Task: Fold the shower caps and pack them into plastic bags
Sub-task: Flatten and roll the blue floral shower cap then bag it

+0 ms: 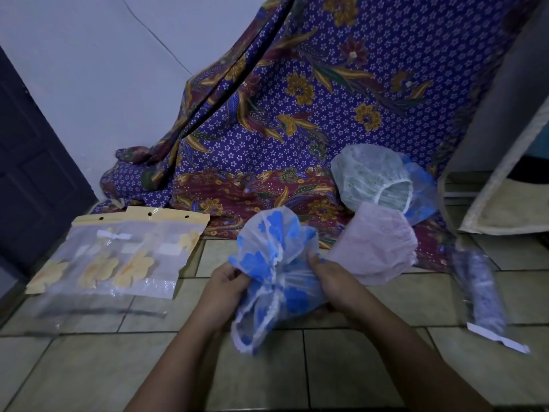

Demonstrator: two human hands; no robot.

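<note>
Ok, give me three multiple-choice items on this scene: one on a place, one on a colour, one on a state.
1. Where do the plastic bags lie, seen from the held shower cap?
A) to the person's left
B) to the person's right
C) under it

2. What colour are the flowers on the held shower cap?
A) red
B) blue
C) green

3. What are the left hand and right hand doing?
A) both grip the cap
B) only the left grips it
C) both rest flat on the floor

Answers: 1 A, the bags lie on the tiled floor left of the cap; 2 B, blue blooms on clear film; 3 A, each hand clutches one side.
</note>
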